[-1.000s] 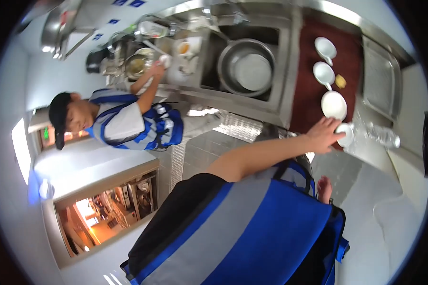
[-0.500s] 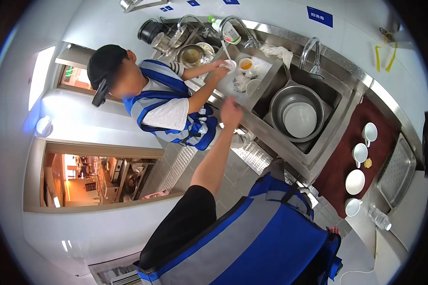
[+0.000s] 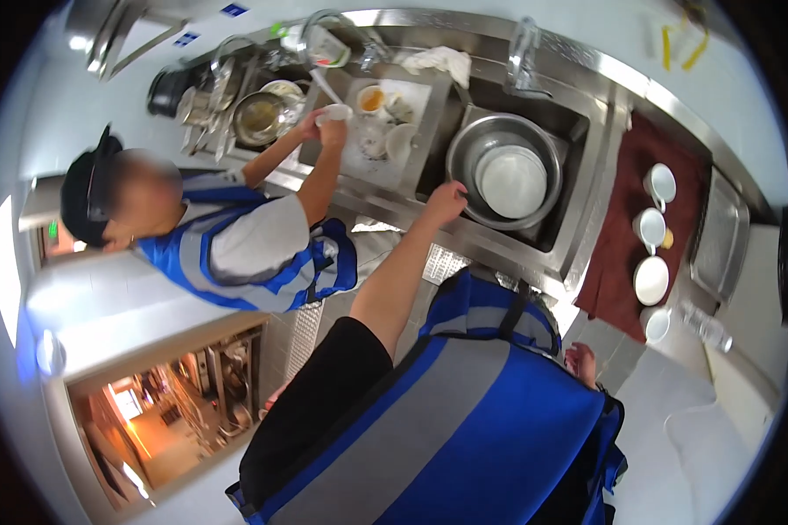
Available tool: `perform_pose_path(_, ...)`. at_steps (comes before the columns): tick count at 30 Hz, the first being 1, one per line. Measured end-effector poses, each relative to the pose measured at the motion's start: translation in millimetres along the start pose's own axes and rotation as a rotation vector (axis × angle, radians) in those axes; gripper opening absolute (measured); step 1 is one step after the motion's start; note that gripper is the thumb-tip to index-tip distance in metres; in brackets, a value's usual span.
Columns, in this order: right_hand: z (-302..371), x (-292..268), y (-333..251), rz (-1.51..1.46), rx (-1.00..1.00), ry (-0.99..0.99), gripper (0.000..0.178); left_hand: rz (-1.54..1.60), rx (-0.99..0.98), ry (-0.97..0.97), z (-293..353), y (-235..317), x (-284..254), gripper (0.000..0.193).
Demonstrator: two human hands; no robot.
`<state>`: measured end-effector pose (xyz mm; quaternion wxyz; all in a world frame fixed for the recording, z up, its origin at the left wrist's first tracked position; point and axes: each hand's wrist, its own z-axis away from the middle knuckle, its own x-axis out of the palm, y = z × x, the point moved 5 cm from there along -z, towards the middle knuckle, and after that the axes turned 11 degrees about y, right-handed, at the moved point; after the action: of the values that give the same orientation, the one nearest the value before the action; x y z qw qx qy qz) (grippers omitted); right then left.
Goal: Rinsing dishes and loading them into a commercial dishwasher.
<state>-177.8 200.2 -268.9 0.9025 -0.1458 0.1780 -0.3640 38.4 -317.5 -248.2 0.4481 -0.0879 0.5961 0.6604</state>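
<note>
My left hand [image 3: 446, 202] reaches over the front edge of the sink, at the near-left rim of a round metal pot [image 3: 464, 157]. Its fingers look bent and slightly smeared; whether they touch the rim I cannot tell. Inside the pot sits a round whitish vessel or disc [image 3: 511, 182]. The pot stands in the right-hand sink basin [image 3: 572, 238], below a metal faucet [image 3: 522, 57]. My right hand [image 3: 580, 360] hangs low beside my vest, fingers loosely bent and apart, with nothing visible in it.
A co-worker [image 3: 263, 236] at left holds a white bowl [image 3: 334, 114] over the neighbouring basin, where dishes lie in suds. White cups [image 3: 660, 185] stand on a brown cloth [image 3: 611, 236] at right. Beyond are a metal tray [image 3: 720, 236] and a plastic bottle [image 3: 707, 328].
My left hand has moved from beside the co-worker's basin to the pot's near rim. My right hand has come into clearer view. The whole view has turned and shifted.
</note>
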Motion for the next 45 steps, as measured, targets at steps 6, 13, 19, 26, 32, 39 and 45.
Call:
perform_pose_path(6, 45, 41, 50, -0.412, 0.022, 0.198, 0.035, -0.079, -0.007, -0.113, -40, -7, 21, 0.025)
perform_pose_path(13, 103, 117, 165, -0.546, 0.325, 0.329, 0.030, -0.258, -0.059, -0.302, -82, -47, 81, 0.034)
perform_pose_path(19, 148, 155, 210, -0.613, 0.349, 0.400, 0.024, -0.228, -0.202, -0.392, -113, -88, 126, 0.026)
perform_pose_path(26, 212, 155, 215, -0.550, 0.495, 0.467, 0.020, -0.358, -0.254, -0.377, -129, -107, 164, 0.026)
perform_pose_path(32, 220, 139, 195, -0.365, 0.524, 0.426, 0.021, -0.144, -0.494, -0.365, -118, -106, 177, 0.031)
perform_pose_path(39, 199, 112, 132, -0.427, 0.354, 0.456, 0.020, 0.046, -0.536, -0.380, -112, -94, 164, 0.040)
perform_pose_path(45, 195, 123, 133, -0.422, 0.315, 0.401, 0.020, 0.576, -0.635, -0.422, -105, -85, 169, 0.030)
